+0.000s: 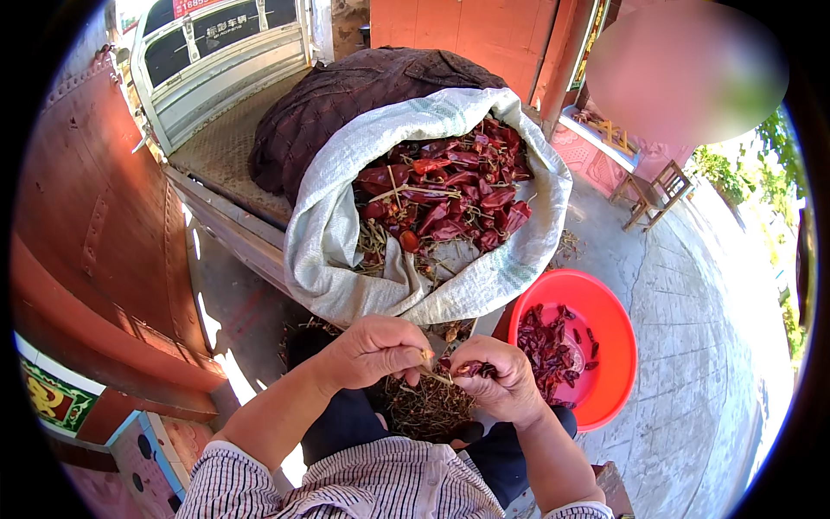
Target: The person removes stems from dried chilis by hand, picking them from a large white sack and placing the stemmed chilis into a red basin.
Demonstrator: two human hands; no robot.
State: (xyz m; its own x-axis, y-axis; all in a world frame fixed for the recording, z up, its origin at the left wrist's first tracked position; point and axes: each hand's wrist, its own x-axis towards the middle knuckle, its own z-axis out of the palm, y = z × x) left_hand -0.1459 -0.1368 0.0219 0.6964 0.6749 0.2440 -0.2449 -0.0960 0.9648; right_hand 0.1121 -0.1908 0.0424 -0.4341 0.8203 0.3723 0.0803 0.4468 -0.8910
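In front of my lap my left hand [382, 355] pinches dry chili stems [436, 373] between thumb and fingers. Close beside it on the right, my right hand [502, 379] holds dark red dried chili peppers [475, 369], with a stem running between both hands. Beyond the hands, a white woven sack [425, 305] lies with its rim rolled down, full of dried red chilies [447, 188] with stalks and debris. To the right of my right hand stands a red plastic basin [615, 363] holding dark dried chilies [545, 344].
A heap of dry stems [425, 405] lies on the ground between my legs. The sack rests by a metal truck bed [214, 149] carrying a dark covered bundle [363, 91]. A red metal door [97, 214] stands left, and a wooden chair [655, 194] stands at the right rear.
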